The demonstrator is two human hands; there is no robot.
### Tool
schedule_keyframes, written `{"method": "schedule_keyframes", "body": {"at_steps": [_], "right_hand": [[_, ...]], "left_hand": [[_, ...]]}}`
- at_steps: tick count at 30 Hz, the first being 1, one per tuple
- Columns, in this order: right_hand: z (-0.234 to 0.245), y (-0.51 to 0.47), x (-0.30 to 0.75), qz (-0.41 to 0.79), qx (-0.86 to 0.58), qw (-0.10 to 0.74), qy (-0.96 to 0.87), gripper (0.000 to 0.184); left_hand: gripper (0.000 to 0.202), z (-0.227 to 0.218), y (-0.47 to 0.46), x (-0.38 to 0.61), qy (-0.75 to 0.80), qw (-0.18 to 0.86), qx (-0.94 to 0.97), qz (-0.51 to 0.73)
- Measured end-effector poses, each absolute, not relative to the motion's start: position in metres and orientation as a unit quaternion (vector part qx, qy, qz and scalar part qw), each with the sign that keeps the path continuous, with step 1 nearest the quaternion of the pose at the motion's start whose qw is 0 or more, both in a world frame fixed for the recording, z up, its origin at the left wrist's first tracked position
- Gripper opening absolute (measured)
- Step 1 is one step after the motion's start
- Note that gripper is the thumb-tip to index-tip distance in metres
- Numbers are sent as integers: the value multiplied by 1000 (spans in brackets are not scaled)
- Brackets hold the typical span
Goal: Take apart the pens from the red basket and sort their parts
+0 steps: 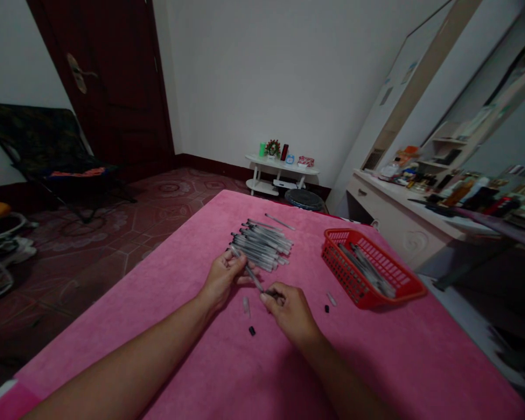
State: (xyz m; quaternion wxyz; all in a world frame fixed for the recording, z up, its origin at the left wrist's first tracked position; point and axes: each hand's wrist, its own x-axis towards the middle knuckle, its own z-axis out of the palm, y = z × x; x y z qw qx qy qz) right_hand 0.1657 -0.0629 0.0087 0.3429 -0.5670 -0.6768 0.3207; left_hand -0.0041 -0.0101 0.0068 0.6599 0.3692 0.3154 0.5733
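The pen (254, 278) is held slantwise just above the middle of the pink surface (192, 361). Its lower end is hidden in the right hand (291, 312), whose grip pinches it. The left hand (222, 277) has its grip closed round the upper end. The pile of pens (262, 242) behind is too blurred to count, and so are those in the one red basket (346, 274). The edges are well apart from both hands, with bare cloth nearer the person. One stray pen (279, 221) lies beyond the pile. There are four small pieces near the hands: two black caps (252, 331) and two pale bits (246, 304).
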Motion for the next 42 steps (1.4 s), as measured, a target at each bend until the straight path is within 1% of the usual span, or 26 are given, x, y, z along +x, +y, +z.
{"method": "schedule_keyframes", "body": {"at_steps": [5,10,15,19,28,35,40,42], "right_hand": [[11,-61,171,337,-561,321,-684,17],[25,-60,184,365,-550,275,-699,15],[37,-56,206,402,-548,228,-697,13],[35,-51,220,411,-565,230,-678,13],[28,-48,222,371,-583,226,-687,13],[31,-50,221,366,-591,246,-676,14],[27,-49,220,368,-591,240,-677,14],[27,-46,220,368,-593,256,-669,16]], "left_hand": [[36,2,0,-11,333,634,345,607],[32,-2,16,-25,337,598,294,665],[32,-2,22,-33,342,580,251,696],[32,-2,23,-33,340,578,247,699],[30,-1,22,-33,341,576,243,702],[29,0,22,-32,344,576,241,702],[28,-1,22,-32,341,574,243,703],[28,-1,21,-32,340,579,242,700]]}}
